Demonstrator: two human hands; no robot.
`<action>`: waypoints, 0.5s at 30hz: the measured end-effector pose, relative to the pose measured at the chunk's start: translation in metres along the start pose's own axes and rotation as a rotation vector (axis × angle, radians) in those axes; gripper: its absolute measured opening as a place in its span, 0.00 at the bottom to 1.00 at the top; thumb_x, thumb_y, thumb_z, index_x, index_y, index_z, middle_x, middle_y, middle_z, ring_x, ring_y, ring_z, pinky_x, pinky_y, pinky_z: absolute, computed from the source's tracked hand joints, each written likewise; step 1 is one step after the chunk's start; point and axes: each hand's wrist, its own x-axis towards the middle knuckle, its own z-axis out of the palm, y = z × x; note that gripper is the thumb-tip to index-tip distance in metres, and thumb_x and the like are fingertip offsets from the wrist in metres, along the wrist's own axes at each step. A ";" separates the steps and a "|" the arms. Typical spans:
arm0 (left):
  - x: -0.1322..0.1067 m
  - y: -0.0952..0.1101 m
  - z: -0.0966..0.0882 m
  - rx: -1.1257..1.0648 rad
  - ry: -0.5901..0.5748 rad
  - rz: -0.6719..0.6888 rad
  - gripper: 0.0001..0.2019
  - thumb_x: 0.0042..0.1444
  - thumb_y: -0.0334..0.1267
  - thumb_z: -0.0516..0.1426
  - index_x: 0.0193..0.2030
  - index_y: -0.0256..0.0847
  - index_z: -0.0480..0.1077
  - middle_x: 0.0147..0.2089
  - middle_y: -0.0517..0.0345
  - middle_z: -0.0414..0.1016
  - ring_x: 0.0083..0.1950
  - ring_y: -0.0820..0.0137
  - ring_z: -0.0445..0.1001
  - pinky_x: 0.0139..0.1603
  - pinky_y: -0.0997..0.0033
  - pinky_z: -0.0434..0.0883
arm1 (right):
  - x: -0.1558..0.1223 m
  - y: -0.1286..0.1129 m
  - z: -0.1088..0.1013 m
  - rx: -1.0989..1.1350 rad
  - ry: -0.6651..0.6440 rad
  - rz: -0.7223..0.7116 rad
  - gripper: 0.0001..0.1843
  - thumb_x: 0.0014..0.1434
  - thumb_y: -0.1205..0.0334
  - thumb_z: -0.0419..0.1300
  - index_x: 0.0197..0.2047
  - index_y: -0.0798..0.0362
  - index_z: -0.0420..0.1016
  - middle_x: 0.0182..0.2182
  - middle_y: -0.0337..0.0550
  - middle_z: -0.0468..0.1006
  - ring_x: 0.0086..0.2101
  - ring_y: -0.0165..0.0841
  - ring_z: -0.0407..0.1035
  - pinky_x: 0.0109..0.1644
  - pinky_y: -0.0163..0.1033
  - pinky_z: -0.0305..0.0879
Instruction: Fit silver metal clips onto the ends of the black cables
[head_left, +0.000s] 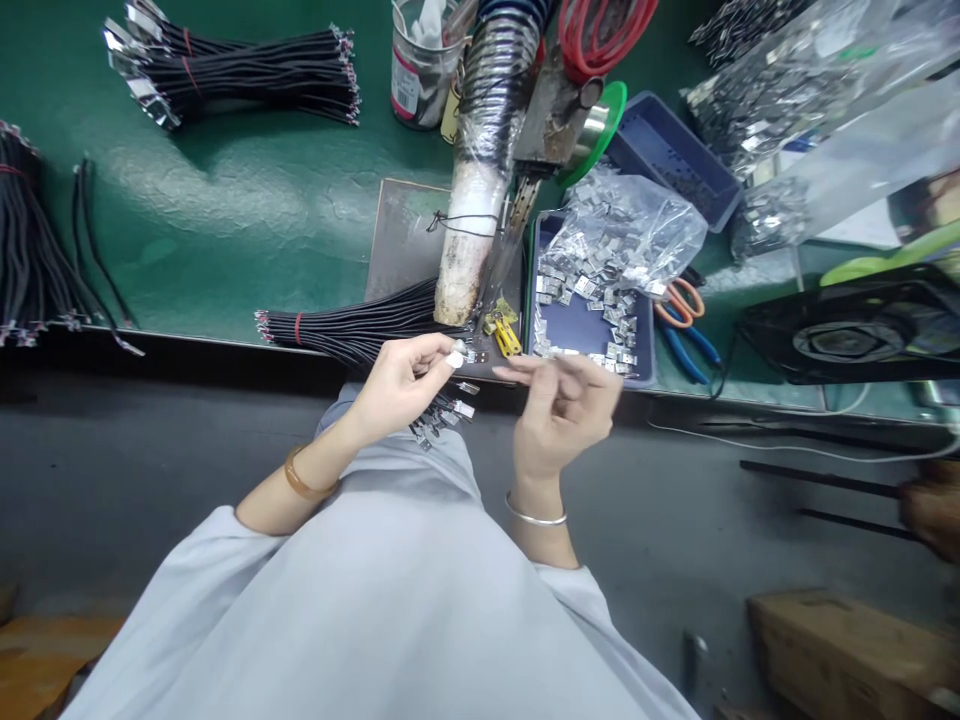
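My left hand [405, 388] is closed in a pinch near the table's front edge. Between its thumb and forefinger sits a small metal USB connector [478, 357], pointing right. Just under that hand lies a bundle of black cables [367, 318] with a red tie, its connector ends [450, 412] hanging past the edge. To the right, my right hand [568, 408] hovers in front of the parts tray, slightly blurred. Its forefinger stretches left and the other fingers are half bent; I see nothing held. The blue tray [566, 328] contains many loose USB connectors [619, 330] and a plastic bag of them.
A wrapped exhaust hose [469, 220] and a metal soldering fixture [551, 120] come down over a grey board [405, 235]. A yellow tool [507, 337] lies beside the tray. Pliers [690, 345] and a black fan [847, 325] are right; cable bundles [255, 75] lie back left.
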 end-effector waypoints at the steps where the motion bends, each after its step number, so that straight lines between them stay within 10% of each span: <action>1: 0.000 0.000 0.000 0.004 -0.002 -0.001 0.11 0.58 0.42 0.60 0.32 0.35 0.77 0.21 0.64 0.62 0.24 0.77 0.57 0.25 0.77 0.57 | -0.001 0.000 0.000 -0.035 -0.048 -0.017 0.05 0.69 0.66 0.60 0.47 0.48 0.73 0.35 0.37 0.86 0.28 0.30 0.82 0.34 0.34 0.79; 15: 0.005 0.006 0.009 0.038 0.110 0.025 0.12 0.59 0.44 0.61 0.32 0.35 0.77 0.23 0.62 0.65 0.25 0.76 0.60 0.27 0.77 0.62 | 0.009 0.000 0.015 -0.148 -0.185 -0.175 0.06 0.63 0.70 0.64 0.39 0.48 0.76 0.42 0.42 0.87 0.44 0.37 0.84 0.47 0.42 0.81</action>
